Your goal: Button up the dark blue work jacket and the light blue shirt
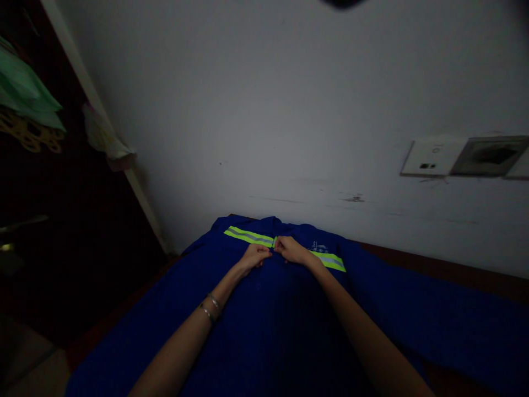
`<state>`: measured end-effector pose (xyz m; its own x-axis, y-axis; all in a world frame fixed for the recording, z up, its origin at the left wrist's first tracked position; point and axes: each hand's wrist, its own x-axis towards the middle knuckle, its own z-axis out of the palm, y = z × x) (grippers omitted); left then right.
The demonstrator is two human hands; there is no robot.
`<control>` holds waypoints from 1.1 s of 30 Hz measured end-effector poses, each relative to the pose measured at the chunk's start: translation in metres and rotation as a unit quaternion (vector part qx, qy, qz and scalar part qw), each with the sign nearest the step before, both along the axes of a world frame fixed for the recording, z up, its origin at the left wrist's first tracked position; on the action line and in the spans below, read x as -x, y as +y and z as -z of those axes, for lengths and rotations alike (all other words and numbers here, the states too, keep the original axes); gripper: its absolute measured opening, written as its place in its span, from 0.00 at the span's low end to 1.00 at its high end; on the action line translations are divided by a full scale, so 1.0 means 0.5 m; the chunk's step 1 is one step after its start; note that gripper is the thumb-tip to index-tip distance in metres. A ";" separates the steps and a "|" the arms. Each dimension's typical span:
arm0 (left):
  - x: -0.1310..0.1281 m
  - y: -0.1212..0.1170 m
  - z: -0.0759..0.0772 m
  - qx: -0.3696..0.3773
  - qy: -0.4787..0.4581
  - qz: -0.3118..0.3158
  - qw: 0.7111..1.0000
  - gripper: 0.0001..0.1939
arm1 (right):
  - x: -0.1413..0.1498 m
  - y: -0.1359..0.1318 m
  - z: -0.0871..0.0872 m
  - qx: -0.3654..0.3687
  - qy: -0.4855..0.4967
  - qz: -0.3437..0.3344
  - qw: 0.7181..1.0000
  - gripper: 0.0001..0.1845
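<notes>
A blue work jacket (252, 314) lies spread out with its front facing up and its collar end towards the wall. A yellow-green and silver reflective strip (247, 235) crosses its chest, and pale printing (319, 246) sits above the strip on the right. My left hand (253, 258) is closed in a pinch at the front opening, just below the strip. Beside it, my right hand (290, 249) pinches the opposite edge at strip height. The fingertips nearly meet; whether a button or zip is between them is too dark to tell. Two silver bangles circle my left wrist.
A white wall (273, 121) rises right behind the jacket, with socket plates (432, 158) at the right. On the left stands a dark door (82, 237) with a handle (25, 222). Green cloth (27, 82) and a plastic bag (103, 132) hang there. Dark reddish surface edges show under the jacket.
</notes>
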<state>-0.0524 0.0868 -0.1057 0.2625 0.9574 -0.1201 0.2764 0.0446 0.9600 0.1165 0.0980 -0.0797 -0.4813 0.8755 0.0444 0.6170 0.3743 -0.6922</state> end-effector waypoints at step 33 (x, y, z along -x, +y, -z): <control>0.002 -0.025 -0.004 -0.067 -0.080 -0.023 0.994 0.12 | 0.008 -0.010 -0.029 0.130 0.083 0.105 0.982 0.14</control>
<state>-0.0535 0.0742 -0.1034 0.2236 0.9734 0.0489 0.1199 -0.0773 0.9898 0.1125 0.0929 -0.0651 -0.2942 0.9466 -0.1319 0.5323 0.0477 -0.8452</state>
